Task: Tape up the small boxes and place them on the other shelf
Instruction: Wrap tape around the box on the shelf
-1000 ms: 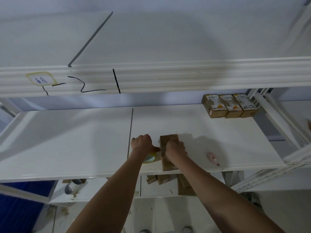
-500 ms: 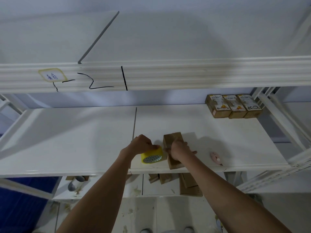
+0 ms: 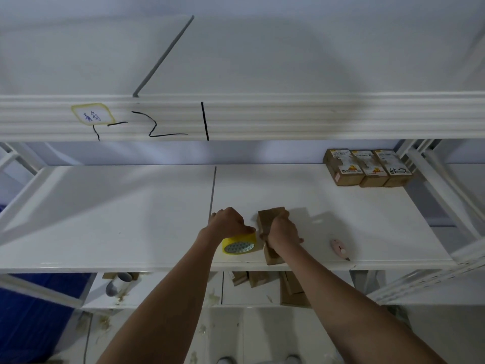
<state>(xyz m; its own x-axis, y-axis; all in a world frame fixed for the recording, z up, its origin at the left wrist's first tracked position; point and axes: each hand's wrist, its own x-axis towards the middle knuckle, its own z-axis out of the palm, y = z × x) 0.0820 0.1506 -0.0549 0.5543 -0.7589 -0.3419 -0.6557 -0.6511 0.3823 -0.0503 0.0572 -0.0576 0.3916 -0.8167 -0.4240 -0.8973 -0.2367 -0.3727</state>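
Observation:
A small brown cardboard box lies lengthwise on the white middle shelf, near its front edge. My right hand grips the box from above across its middle. Just left of the box, my left hand holds a yellow tape roll, fingers curled over its top. The roll sits close beside the box; whether a tape strip joins them is hidden by my hands. Three taped small boxes with labels stand in a row at the back right of the same shelf.
A pink utility knife lies on the shelf right of my right hand. An upper shelf beam with black marks and a yellow-edged label runs overhead. Below, a lower shelf holds several brown boxes and a grey roll.
The tape roll has come out from under my left hand and shifted slightly away from the box toward the front edge. My right hand stays on the box.

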